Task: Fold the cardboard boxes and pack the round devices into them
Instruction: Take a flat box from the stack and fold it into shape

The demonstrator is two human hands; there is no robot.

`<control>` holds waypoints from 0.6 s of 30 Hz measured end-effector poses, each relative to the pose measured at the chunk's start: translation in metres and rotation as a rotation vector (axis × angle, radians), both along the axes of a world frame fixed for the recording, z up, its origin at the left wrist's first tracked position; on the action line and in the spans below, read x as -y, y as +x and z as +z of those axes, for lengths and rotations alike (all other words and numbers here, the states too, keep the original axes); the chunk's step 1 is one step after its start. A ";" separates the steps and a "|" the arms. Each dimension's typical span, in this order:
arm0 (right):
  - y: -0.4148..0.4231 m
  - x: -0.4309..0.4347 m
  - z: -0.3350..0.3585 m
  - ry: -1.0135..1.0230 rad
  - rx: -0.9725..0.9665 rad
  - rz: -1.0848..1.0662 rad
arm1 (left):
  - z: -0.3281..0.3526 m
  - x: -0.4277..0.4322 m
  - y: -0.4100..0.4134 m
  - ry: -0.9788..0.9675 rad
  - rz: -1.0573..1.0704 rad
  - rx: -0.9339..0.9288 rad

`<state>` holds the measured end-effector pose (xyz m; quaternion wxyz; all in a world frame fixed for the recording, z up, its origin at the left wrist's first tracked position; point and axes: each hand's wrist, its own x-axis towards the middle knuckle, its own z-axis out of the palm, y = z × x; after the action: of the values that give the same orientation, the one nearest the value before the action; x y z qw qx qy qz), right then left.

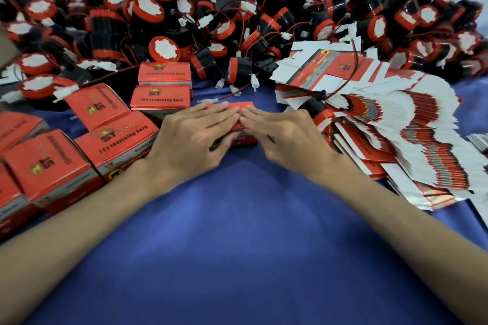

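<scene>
red box (238, 106) mostly hidden under left hand (190, 136) and right hand (286, 137), fingers pressing flat.

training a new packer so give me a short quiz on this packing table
1. True or false: the left hand and right hand both press on the small red cardboard box.
2. The fanned stack of flat red-and-white cardboard blanks lies: A left of it, B right of it.
3. Fill in: the heap of round red-and-black devices lies ___ the box.
Key: 1 true; 2 B; 3 behind
</scene>
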<state>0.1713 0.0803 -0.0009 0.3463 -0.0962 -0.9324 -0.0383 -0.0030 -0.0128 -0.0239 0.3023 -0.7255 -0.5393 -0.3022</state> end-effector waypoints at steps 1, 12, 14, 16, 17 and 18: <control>-0.003 -0.002 0.012 -0.055 0.027 -0.022 | 0.001 0.000 0.001 0.034 0.019 -0.033; -0.016 -0.062 0.045 -0.078 0.460 -0.838 | 0.008 -0.003 -0.006 0.024 0.451 -0.264; -0.016 -0.056 0.044 -0.057 0.485 -0.824 | 0.005 -0.005 -0.008 -0.028 0.511 -0.263; -0.013 -0.052 0.046 -0.040 0.436 -0.799 | 0.005 -0.005 -0.012 -0.007 0.456 -0.235; -0.010 -0.048 0.047 0.005 0.340 -0.741 | 0.007 -0.003 -0.011 0.020 0.366 -0.184; -0.007 -0.044 0.047 0.085 0.171 -0.611 | 0.010 -0.003 -0.009 0.050 0.230 -0.099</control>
<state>0.1648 0.1245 0.0460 0.2428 -0.3538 -0.8837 -0.1872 -0.0119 -0.0101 -0.0139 0.3791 -0.6654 -0.5956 -0.2425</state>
